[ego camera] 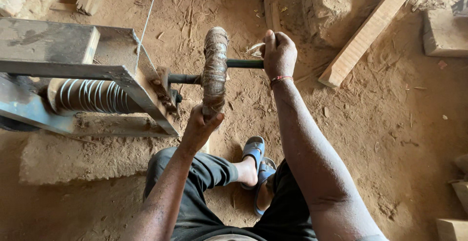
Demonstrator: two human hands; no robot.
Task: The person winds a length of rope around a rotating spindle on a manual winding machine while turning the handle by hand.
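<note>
The wrapped crank wheel [215, 70] looks stiff, fairly heavy & rough w/ fibre binding, so prob. not slippery; best grips seem to be its lower rim and the dark steel axle rod [243, 63] sticking out to the right. It sits upright on edge at the right end of the metal frame [122, 75], beside a spool of pale coiled cord [92, 96], over the sandy floor [390, 124]. Left hand [199, 129] has fingers curled shut around the rim's bottom; right hand [279, 53] is fisted tight on the rod's end, 1 red thread bracelet [281, 79] at the wrist.
</note>
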